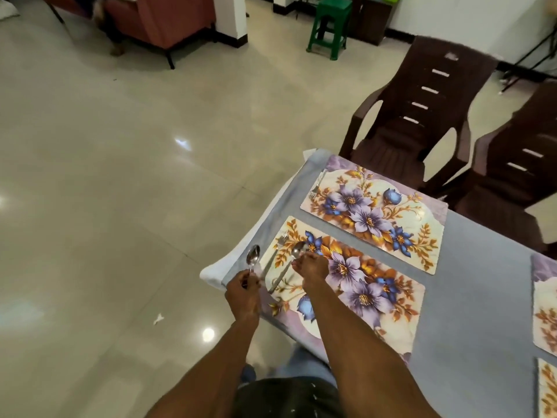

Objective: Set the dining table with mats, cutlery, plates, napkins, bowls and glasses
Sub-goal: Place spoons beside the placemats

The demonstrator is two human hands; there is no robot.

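The left hand (pixel 243 292) grips a shiny steel spoon (pixel 252 257) by its handle over the grey-clothed table (pixel 470 285) edge; the right hand (pixel 310 268) pinches a second steel spoon (pixel 297 250) on the near floral rectangular mat (pixel 376 292), beside a steel fork (pixel 275 257); farther, another floral mat (pixel 376 214)

Grey-clothed table (pixel 470 297); floral mat (pixel 373 215) at far corner, nearer floral mat (pixel 361 285), two more mats (pixel 545 312) at right edge

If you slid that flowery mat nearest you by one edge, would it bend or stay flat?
The near mat probably slides in one piece: it lies flat with crisp edges on the grey cloth. It looks thin, so it likely flexes when lifted. The fork lying on it would probably ride along or slip.
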